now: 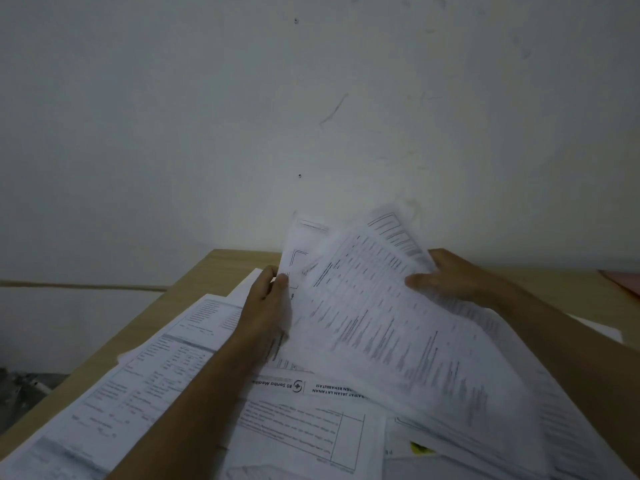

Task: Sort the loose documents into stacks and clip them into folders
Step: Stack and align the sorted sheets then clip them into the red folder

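Several loose printed sheets (374, 317) are lifted off the desk and fanned out between my hands. My left hand (268, 303) grips their left edge, thumb on the front of the rear sheet. On their upper right edge my right hand (446, 275) holds them, thumb on the front sheet and fingers behind. Under my arms, more white forms (298, 427) lie scattered flat, some overlapping, one with a printed header facing away from me. No folder or clip is clearly visible.
A light wooden desk (221, 268) stands against a plain pale wall (242, 116). Its left edge drops to a dark floor. A pink item (623, 282) shows at the far right edge. A small yellow-green scrap (420, 447) peeks from under the papers.
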